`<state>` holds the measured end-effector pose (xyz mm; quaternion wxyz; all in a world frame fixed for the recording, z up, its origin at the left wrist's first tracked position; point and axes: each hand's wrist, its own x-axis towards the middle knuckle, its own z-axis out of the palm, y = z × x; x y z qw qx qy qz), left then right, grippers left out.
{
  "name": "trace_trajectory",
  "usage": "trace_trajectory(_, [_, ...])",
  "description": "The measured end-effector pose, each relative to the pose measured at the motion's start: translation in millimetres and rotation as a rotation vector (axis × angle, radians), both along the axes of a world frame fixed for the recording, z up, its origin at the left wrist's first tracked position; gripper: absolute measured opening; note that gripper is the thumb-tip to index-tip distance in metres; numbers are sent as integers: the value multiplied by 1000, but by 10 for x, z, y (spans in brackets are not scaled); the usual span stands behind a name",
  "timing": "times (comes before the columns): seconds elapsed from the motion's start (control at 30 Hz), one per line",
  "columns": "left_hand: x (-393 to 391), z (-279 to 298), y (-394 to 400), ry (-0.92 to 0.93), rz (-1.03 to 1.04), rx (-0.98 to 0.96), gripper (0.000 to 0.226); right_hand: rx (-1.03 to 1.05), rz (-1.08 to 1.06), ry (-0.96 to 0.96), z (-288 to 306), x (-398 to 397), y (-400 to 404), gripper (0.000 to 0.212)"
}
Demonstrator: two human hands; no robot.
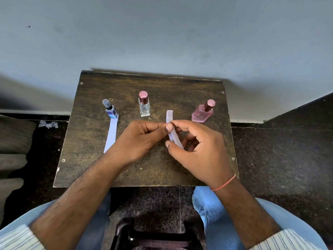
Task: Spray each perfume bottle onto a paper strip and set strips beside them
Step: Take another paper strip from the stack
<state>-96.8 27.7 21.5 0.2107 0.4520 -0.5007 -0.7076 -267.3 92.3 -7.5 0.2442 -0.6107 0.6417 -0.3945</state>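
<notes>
One paper strip (111,134) already lies just near of the blue bottle (111,110) at the left; both his left hand (142,139) and right hand (198,147) pinch a second strip (172,130) mid-table; the clear bottle (144,105) and pink bottle (203,112) look yet to be done.

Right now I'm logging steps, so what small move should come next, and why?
Probably peel one paper strip free: both the left hand and right hand pinch it. Only the blue bottle has a strip on the table; the clear bottle is still capped.
</notes>
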Motion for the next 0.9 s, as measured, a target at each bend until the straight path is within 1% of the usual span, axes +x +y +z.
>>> trace_trajectory(0.2, [-16, 21, 8, 8, 37, 30, 33, 134, -1, -223, -40, -62, -25, 40])
trace_trajectory(0.33, [3, 36, -4, -25, 33, 29, 33, 216, 12, -359, -45, -91, -55, 39])
trace_trajectory(0.63, [14, 46, -13, -53, 46, 33, 35, 285, 35, -460, -82, -135, -87, 41])
trace_trajectory(0.9, [26, 19, -27, -31, 29, 18, 33, 325, 48, -542, -78, -153, -90, 44])
